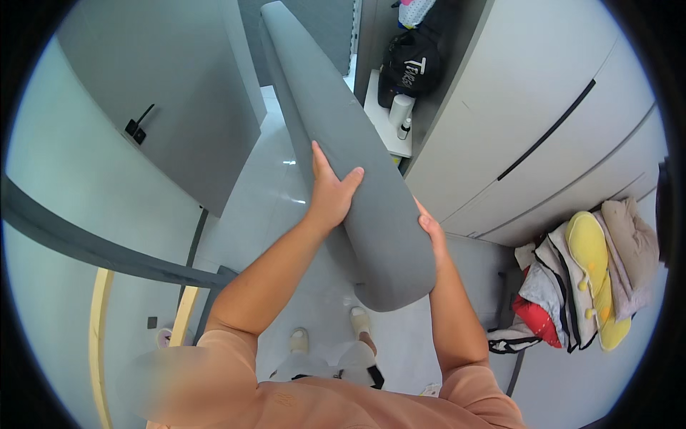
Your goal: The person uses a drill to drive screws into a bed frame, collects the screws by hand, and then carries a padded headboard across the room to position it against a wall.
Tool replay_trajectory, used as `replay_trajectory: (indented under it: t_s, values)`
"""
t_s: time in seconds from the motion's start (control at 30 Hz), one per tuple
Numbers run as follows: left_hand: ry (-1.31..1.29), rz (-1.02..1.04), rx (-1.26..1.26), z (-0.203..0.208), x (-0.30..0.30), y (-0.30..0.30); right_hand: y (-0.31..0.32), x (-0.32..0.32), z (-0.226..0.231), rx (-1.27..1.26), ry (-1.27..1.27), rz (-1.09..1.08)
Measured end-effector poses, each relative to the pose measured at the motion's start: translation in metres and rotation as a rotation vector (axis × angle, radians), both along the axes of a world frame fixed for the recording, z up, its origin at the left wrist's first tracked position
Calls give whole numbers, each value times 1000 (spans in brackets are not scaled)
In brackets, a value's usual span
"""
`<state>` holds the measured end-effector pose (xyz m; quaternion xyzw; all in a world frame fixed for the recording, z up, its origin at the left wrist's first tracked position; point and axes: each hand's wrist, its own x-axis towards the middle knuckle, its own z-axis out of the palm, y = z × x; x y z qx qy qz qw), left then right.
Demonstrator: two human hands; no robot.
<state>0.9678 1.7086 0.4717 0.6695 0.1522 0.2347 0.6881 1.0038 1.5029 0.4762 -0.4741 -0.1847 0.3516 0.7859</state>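
A long grey upholstered panel point(357, 136), with rounded padded edges like a bed headboard, stretches away from me toward the doorway. My left hand point(334, 191) grips its left side, thumb lying across the top surface and fingers along the edge. Against the right side presses my right hand point(433, 232), lower down and closer to the near end; part of its fingers is hidden behind the panel. The panel is held up off the floor between both hands, its near end above my feet.
A grey door point(171, 107) stands open at the left. Below it are a grey bed rail point(107, 239) and wooden slats point(100, 343). Right are a pale wardrobe point(543, 114), an open shelf point(391, 136) with a black bag point(411, 66) and bottles, and piled bedding point(564, 286).
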Motion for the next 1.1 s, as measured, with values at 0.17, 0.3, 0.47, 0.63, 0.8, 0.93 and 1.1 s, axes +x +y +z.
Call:
replay_trajectory:
  t_s: [0.17,0.3,0.47,0.63,0.8,0.93,1.1]
  values:
    - [93,-79,168,13,4,4,-2,-18,-10,61,23,-102]
    - [72,-196,-10,23,6,49,56,-36,-19,123,45,-241]
    - [-45,-121,-91,-21,-13,154,168,-68,-24,224,67,-229]
    - [-72,91,-285,-24,-51,219,252,-95,-49,217,228,-255]
    - [172,16,-191,-23,-60,283,335,-110,-69,-114,-135,-399]
    - [316,111,118,-32,-49,338,397,-105,-77,-70,-102,-424]
    - [475,94,259,-19,-42,406,487,-91,-84,140,139,-425]
